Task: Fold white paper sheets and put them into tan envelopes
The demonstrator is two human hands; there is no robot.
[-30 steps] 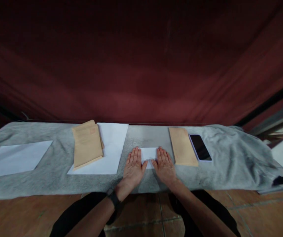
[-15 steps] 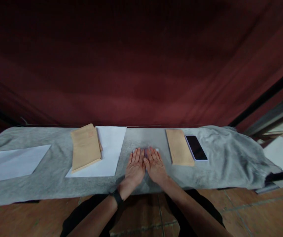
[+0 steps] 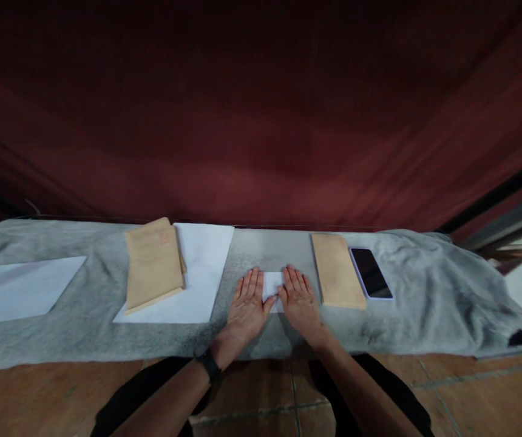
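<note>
A small white piece of paper lies on the grey cloth between my hands, partly hidden under them. My left hand is flat on its left side, fingers stretched out and pointing away from me. On the right side my right hand lies flat too, with its fingers extended. The two thumbs reach inward over the paper and nearly meet. Neither hand grips anything. To the right of my right hand is a brown envelope.
A phone lies right of the envelope. Several brown envelopes rest on white paper sheets to the left, with another white sheet farther left. Grey cloth covers the narrow surface, and a dark red panel rises behind it.
My hands have slid apart, the left to the left and the right to the right, uncovering the white paper between them. The view has shifted slightly.
</note>
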